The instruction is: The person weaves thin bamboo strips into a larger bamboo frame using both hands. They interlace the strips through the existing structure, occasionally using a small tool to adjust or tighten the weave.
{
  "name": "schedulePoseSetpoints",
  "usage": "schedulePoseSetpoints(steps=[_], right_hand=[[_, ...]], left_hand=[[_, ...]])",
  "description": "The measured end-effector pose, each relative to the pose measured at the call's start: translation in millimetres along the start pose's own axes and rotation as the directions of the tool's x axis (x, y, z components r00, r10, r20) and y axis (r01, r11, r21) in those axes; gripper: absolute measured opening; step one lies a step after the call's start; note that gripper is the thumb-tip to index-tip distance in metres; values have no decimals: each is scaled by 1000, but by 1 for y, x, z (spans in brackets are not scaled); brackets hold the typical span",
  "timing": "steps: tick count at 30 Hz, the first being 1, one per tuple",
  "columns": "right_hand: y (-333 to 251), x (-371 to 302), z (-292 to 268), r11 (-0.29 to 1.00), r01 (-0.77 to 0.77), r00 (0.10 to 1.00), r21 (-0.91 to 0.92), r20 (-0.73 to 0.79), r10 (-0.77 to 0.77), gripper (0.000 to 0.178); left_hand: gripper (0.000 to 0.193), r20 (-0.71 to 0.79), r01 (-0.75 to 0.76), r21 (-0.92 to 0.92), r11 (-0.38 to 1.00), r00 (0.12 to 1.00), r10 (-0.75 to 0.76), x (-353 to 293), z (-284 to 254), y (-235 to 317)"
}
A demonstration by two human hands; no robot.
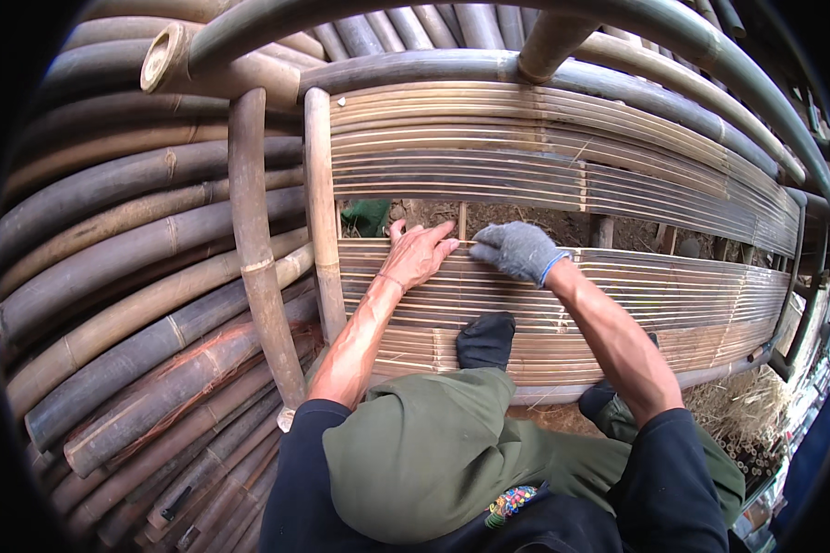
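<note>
My bare left hand (420, 253) lies flat, fingers spread, on the upper edge of a panel of thin bamboo slats (636, 300). My right hand (518, 249), in a grey knit glove, presses with curled fingers on the same top slat just beside it. Above both hands runs an open gap in the slats (526, 221) showing soil below. A second band of slats (544, 161) lies beyond the gap. My knee in green trousers (424, 442) and a foot in a black sock (486, 339) rest on the near slats.
Thick round bamboo poles (138, 304) are stacked at the left. Two upright poles (254, 249) stand beside the panel's left end, and curved frame poles (563, 69) run across the top. Dry straw (747, 405) lies at the lower right.
</note>
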State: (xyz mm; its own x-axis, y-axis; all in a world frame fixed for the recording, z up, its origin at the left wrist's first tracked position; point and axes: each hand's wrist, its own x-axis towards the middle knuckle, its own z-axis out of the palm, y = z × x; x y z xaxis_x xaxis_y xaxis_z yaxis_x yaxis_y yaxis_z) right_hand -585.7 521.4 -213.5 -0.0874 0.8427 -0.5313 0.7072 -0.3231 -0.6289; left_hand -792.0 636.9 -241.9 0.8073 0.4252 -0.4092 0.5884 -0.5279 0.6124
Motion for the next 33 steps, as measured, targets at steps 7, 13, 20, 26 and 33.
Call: schedulePoseSetpoints(steps=[7,13,20,26,33], right_hand=[[-31,-7,-17,936,206,925,-286,-256,-281,26],[-57,-56,-75,236,330,929,914,-359,93,30],[-79,-61,-2,916,-396,913,-64,76,400,40],[-84,-67,16,951,269,908,-152,-289,-303,11],[-46,-92,-3,972,-162,987,-170,-20,161,18]], left_hand=[[41,73,-5,-9,1000,997,6,2,-4,0],[34,48,-14,2,1000,999,14,2,-4,-1],[36,79,6,-7,1000,997,-5,1,-4,0],[33,26,-8,-43,999,1000,9,3,-1,-1],[45,-50,-45,-125,991,998,39,-1,2,-10]])
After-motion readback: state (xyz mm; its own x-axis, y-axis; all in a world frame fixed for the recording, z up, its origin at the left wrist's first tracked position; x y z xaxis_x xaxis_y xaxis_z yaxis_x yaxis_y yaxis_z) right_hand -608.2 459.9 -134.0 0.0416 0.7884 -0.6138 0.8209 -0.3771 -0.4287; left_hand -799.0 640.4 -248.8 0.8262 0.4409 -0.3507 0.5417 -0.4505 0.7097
